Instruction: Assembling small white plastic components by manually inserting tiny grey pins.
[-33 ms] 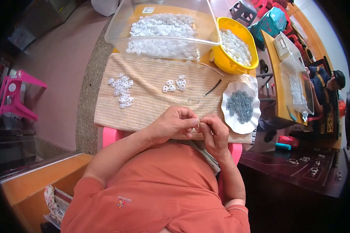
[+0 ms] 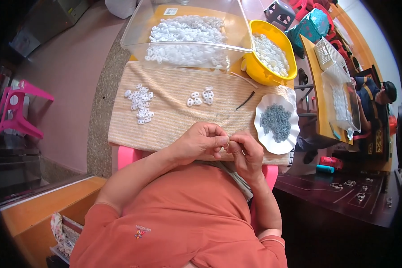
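Small part [image 2: 226,145] pinched between left hand [image 2: 201,143] and right hand [image 2: 248,154] grips.

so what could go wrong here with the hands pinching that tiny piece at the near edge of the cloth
The left hand and right hand meet on a tiny piece at the near edge of the beige ribbed cloth; if it slips, it could drop into the lap.

The white scalloped plate of small grey parts sits close to the right hand, near the table's side; a nudge of that hand might tip it.
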`<state>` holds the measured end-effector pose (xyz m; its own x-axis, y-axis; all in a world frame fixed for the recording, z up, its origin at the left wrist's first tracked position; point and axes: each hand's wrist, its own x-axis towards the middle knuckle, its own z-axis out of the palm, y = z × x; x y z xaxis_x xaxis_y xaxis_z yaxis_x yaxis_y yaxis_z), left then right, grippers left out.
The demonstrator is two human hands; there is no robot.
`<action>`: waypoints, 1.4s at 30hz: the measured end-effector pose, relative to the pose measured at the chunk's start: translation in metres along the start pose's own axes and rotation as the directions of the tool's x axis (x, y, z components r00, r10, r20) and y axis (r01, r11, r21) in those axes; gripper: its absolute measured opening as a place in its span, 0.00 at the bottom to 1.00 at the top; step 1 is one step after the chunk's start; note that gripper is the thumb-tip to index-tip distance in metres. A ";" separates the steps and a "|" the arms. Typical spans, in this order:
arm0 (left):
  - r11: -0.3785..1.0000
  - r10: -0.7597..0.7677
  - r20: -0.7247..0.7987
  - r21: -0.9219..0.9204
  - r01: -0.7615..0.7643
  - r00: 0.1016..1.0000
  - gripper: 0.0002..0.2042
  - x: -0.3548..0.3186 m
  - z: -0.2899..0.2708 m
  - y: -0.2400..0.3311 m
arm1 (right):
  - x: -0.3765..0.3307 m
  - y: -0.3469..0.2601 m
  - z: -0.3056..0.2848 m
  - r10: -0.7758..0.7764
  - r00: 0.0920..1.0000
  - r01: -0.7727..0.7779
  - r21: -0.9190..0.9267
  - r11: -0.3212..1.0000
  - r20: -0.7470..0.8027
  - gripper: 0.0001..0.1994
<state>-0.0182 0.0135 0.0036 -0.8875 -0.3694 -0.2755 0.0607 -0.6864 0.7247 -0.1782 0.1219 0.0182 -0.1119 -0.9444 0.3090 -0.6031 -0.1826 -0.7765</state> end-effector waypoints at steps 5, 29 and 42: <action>0.996 -0.004 0.011 -0.085 0.005 1.000 0.07 0.000 -0.001 -0.002 | -0.003 0.008 0.005 0.020 1.000 -0.019 0.049 0.999 -0.022 0.04; 0.983 0.050 -0.161 -0.169 -0.077 0.986 0.08 -0.002 0.001 0.000 | -0.010 0.029 0.013 0.270 0.959 -0.217 0.393 0.893 -0.084 0.04; 0.989 0.144 -0.034 -0.018 -0.145 0.989 0.09 -0.002 0.003 -0.006 | -0.006 0.020 0.017 0.337 0.926 -0.279 0.293 0.915 -0.168 0.05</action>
<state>-0.0182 0.0206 0.0016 -0.8536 -0.4853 -0.1893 0.1968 -0.6369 0.7454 -0.1762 0.1197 -0.0087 -0.4396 -0.8905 0.1172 -0.2892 0.0168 -0.9571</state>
